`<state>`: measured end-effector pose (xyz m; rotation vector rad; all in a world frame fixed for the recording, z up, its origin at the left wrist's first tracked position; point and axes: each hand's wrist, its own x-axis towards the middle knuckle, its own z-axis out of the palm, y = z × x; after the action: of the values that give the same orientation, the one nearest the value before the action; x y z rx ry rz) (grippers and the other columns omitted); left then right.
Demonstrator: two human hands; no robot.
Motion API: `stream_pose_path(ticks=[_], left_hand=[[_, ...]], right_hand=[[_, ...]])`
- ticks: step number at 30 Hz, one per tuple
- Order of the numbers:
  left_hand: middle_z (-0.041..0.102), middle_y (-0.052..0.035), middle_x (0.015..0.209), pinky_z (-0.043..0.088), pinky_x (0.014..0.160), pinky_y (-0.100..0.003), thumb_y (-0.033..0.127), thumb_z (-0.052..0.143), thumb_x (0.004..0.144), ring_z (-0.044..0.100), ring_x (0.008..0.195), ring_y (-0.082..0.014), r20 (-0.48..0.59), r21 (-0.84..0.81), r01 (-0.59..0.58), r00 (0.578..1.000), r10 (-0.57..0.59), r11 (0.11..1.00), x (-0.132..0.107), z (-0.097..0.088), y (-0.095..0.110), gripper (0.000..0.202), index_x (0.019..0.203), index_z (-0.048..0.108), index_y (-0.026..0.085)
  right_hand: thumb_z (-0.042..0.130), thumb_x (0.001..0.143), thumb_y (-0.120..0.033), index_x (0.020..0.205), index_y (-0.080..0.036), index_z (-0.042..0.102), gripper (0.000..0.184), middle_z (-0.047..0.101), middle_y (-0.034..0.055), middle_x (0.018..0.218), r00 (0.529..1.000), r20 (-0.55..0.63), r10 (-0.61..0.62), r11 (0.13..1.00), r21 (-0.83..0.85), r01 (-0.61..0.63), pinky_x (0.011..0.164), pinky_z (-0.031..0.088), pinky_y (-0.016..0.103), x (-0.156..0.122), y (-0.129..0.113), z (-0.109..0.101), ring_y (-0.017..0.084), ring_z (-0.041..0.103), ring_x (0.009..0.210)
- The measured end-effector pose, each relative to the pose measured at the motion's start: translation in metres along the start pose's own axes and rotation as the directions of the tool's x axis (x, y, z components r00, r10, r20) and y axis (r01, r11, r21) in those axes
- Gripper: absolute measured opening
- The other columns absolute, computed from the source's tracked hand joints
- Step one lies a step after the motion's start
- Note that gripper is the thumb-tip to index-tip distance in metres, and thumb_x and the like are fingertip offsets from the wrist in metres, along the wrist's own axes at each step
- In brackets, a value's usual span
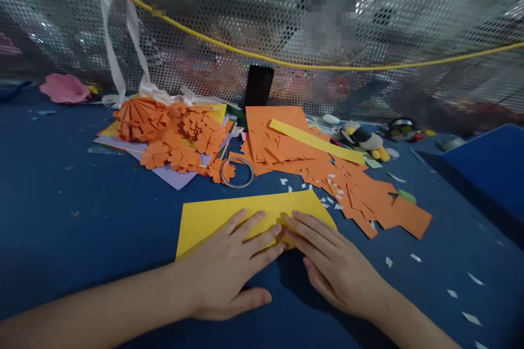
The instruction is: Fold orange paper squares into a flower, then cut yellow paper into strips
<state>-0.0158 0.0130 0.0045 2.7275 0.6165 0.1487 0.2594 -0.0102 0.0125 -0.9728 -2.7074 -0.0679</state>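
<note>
A yellow sheet of paper (229,212) lies on the blue table (82,212) right in front of me. My left hand (229,272) rests flat on its near part, fingers stretched out and pointing right. My right hand (331,267) lies flat beside it, fingers pointing left onto the sheet's near edge. The fingertips of both hands almost meet at the middle of the paper. Neither hand grips anything.
Behind the sheet lie folded orange paper flowers (176,136), orange paper offcuts (339,180), a yellow strip (315,142), a tape ring (237,172), a black phone (258,86) leaning on a mesh screen, a small penguin toy (362,137), a pink paper piece (64,88). White scraps dot the table.
</note>
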Motion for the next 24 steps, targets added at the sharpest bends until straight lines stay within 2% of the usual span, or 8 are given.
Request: stream_pose_path(ticks=[3, 6, 9, 14, 17, 20, 24], left_hand=[[0.016, -0.0044, 0.169, 0.004, 0.124, -0.053, 0.055, 0.027, 0.104, 0.009, 0.155, -0.0355, 0.004, 0.015, -0.007, 1.000, 0.007, 1.000, -0.001, -0.001, 0.002, 0.065, 0.160, 0.024, 0.022], [0.016, -0.0056, 0.169, 0.005, 0.124, -0.054, 0.055, 0.028, 0.104, 0.008, 0.155, -0.0359, 0.012, 0.028, 0.000, 1.000, 0.000, 1.000, -0.002, -0.002, 0.004, 0.065, 0.160, 0.025, 0.022], [0.014, -0.0079, 0.169, 0.005, 0.124, -0.055, 0.055, 0.031, 0.103, 0.006, 0.155, -0.0369, 0.034, 0.047, -0.005, 0.999, 0.003, 0.999, -0.003, -0.002, 0.007, 0.066, 0.159, 0.028, 0.020], [0.020, -0.0110, 0.168, 0.007, 0.124, -0.055, 0.056, 0.027, 0.104, 0.006, 0.156, -0.0354, 0.015, 0.095, -0.023, 1.000, 0.021, 0.995, -0.004, 0.000, 0.009, 0.064, 0.151, 0.043, 0.015], [0.023, -0.0083, 0.168, 0.012, 0.125, -0.051, 0.053, 0.030, 0.104, 0.011, 0.156, -0.0322, -0.014, 0.120, -0.025, 1.000, 0.027, 0.992, -0.007, 0.000, 0.009, 0.059, 0.148, 0.047, 0.017], [0.028, -0.0049, 0.166, 0.016, 0.125, -0.047, 0.049, 0.035, 0.105, 0.019, 0.155, -0.0284, -0.028, 0.136, -0.014, 0.999, 0.017, 0.991, -0.019, -0.001, 0.009, 0.054, 0.149, 0.046, 0.020], [0.034, -0.0053, 0.164, 0.022, 0.124, -0.042, 0.042, 0.038, 0.105, 0.027, 0.152, -0.0244, -0.038, 0.163, 0.029, 0.999, -0.024, 0.986, -0.048, -0.006, 0.010, 0.050, 0.149, 0.045, 0.020]], right_hand=[[0.050, 0.086, -0.012, 0.126, -0.009, 0.067, 0.043, 0.071, 0.0139, 0.125, 0.997, -0.055, -0.059, 0.998, -0.019, 0.058, 0.108, 0.050, 0.043, -0.005, -0.012, -0.007, 0.028, 0.061, 0.122], [0.049, 0.086, -0.012, 0.126, -0.009, 0.066, 0.044, 0.072, 0.0137, 0.123, 0.996, -0.064, -0.064, 0.998, -0.024, 0.062, 0.103, 0.052, 0.040, -0.011, -0.021, -0.009, 0.027, 0.063, 0.117], [0.048, 0.087, -0.013, 0.132, -0.010, 0.063, 0.047, 0.071, 0.0144, 0.123, 0.999, -0.018, -0.050, 0.999, -0.017, 0.050, 0.100, 0.052, 0.040, -0.013, -0.023, -0.008, 0.027, 0.063, 0.116], [0.049, 0.090, -0.018, 0.133, -0.015, 0.061, 0.044, 0.070, 0.0139, 0.117, 0.995, 0.097, -0.032, 0.999, 0.002, 0.032, 0.096, 0.052, 0.044, -0.008, -0.026, -0.010, 0.027, 0.062, 0.110], [0.049, 0.093, -0.019, 0.129, -0.017, 0.062, 0.039, 0.070, 0.0125, 0.114, 0.992, 0.128, -0.002, 0.999, 0.040, -0.003, 0.095, 0.052, 0.044, -0.005, -0.029, -0.014, 0.026, 0.063, 0.108], [0.047, 0.094, -0.016, 0.124, -0.018, 0.064, 0.035, 0.070, 0.0115, 0.113, 0.991, 0.131, 0.039, 0.993, 0.105, -0.053, 0.094, 0.053, 0.041, -0.007, -0.029, -0.017, 0.024, 0.064, 0.106], [0.046, 0.094, -0.012, 0.121, -0.018, 0.066, 0.034, 0.071, 0.0109, 0.109, 0.991, 0.082, 0.106, 0.980, 0.159, -0.118, 0.089, 0.056, 0.036, -0.016, -0.028, -0.020, 0.021, 0.066, 0.100]])
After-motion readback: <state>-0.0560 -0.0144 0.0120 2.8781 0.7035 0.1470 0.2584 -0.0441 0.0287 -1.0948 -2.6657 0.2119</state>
